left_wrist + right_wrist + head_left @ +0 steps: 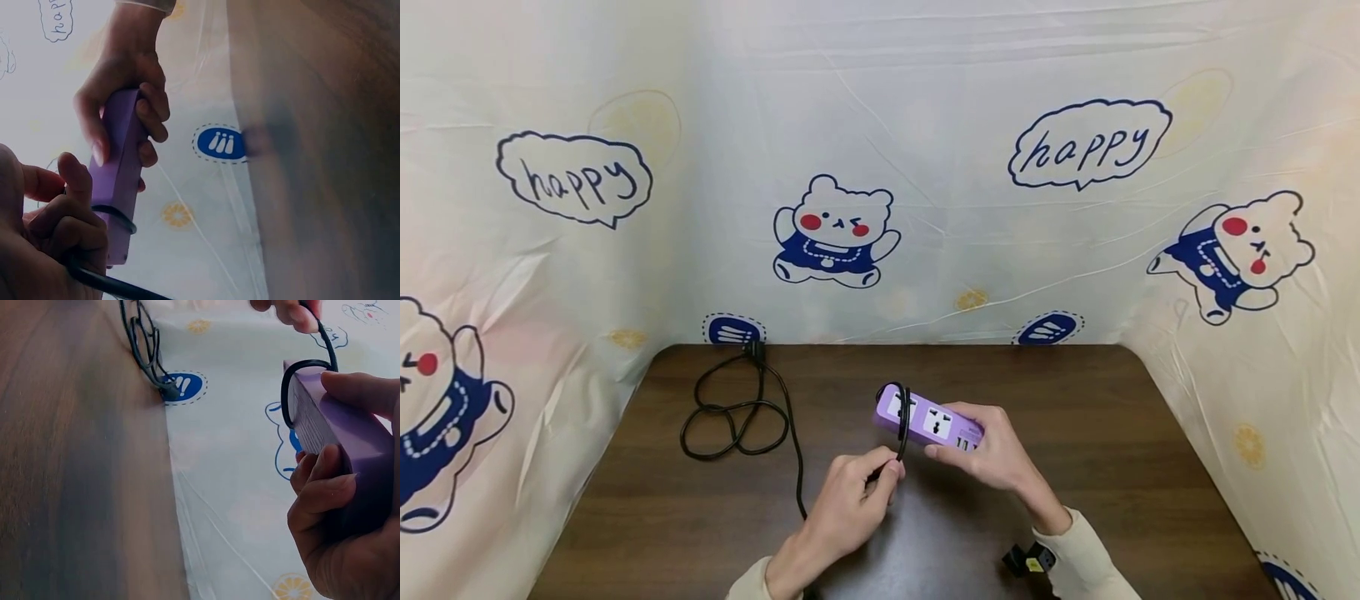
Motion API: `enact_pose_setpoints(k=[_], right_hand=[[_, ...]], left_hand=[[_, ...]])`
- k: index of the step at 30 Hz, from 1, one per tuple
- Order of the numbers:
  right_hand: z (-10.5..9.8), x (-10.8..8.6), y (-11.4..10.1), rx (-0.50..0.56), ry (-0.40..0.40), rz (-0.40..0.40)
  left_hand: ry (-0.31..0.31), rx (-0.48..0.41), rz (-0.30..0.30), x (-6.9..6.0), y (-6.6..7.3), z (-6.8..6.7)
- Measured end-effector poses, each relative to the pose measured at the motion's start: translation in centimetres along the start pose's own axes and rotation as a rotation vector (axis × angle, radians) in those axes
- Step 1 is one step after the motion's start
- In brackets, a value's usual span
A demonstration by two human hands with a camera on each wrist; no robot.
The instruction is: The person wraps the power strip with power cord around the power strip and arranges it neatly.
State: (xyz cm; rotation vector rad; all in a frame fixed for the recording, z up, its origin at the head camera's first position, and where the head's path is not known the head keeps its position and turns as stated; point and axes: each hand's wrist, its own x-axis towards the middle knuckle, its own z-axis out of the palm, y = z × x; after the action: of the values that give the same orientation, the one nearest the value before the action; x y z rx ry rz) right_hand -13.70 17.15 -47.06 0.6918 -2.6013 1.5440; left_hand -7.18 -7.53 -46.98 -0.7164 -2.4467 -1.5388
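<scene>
A purple power strip (957,431) with white sockets is held up over the table by my right hand (992,450), which grips its near-right end. In the right wrist view the fingers wrap under the strip (350,434) and the thumb lies along its edge. My left hand (853,500) pinches the black cord (904,425) close to the strip's far end, where the cord loops around the body. From the left hand the cord runs down to the table. Loose coils of cord (737,408) lie at the left, leading to a black plug (754,350) at the back edge.
The brown wooden table (1075,392) ends at a pale cloth backdrop (925,250) printed with bears. By the right sleeve sits a small black device (1028,559) with a yellow mark.
</scene>
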Motion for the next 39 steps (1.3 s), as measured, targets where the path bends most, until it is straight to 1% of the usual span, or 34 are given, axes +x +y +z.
enact_pose_setpoints(k=[3, 5, 11, 12, 14, 18, 21, 24, 27, 31, 33, 36, 39], right_hand=[[-0.2, 0.0, 0.2, 0.043, -0.019, -0.024], [-0.3, 0.0, 0.3, 0.074, -0.033, -0.037], [-1.0, -0.3, 0.2, 0.155, -0.089, -0.032], [-1.1, -0.4, 0.2, 0.166, -0.099, -0.030], [-1.4, -0.4, 0.1, 0.187, -0.112, -0.035], [-1.9, -0.5, 0.1, 0.231, -0.111, -0.069], [-2.1, -0.6, 0.0, 0.256, -0.100, -0.090], [-2.3, -0.8, -0.1, 0.270, -0.091, -0.098], [-2.4, -0.9, -0.3, 0.288, -0.071, -0.088], [-2.6, -1.1, -0.6, 0.309, -0.028, -0.044], [-2.7, -1.2, -0.7, 0.305, -0.008, -0.027], [-2.7, -1.2, -0.8, 0.296, 0.009, -0.020], [-2.8, -1.3, -0.9, 0.286, 0.023, -0.024]], left_hand=[[-0.007, -0.033, 0.024, -0.1, -0.1, 0.1], [-0.018, -0.079, 0.019, -0.2, -0.1, 0.2], [-0.044, -0.308, -0.079, -0.5, -0.5, 0.2], [-0.055, -0.346, -0.090, -0.6, -0.6, 0.2], [-0.086, -0.415, -0.094, -0.7, -0.9, 0.3], [-0.168, -0.556, -0.097, -1.1, -1.7, 0.2], [-0.215, -0.618, -0.101, -1.4, -2.5, 0.1], [-0.247, -0.641, -0.103, -1.7, -3.2, 0.0], [-0.281, -0.656, -0.081, -1.9, -4.0, -0.2], [-0.343, -0.686, 0.001, -1.8, -4.9, -0.4], [-0.366, -0.692, 0.028, -1.7, -5.3, -0.6], [-0.381, -0.660, 0.061, -1.7, -5.8, -0.8], [-0.395, -0.613, 0.072, -1.6, -6.4, -0.8]])
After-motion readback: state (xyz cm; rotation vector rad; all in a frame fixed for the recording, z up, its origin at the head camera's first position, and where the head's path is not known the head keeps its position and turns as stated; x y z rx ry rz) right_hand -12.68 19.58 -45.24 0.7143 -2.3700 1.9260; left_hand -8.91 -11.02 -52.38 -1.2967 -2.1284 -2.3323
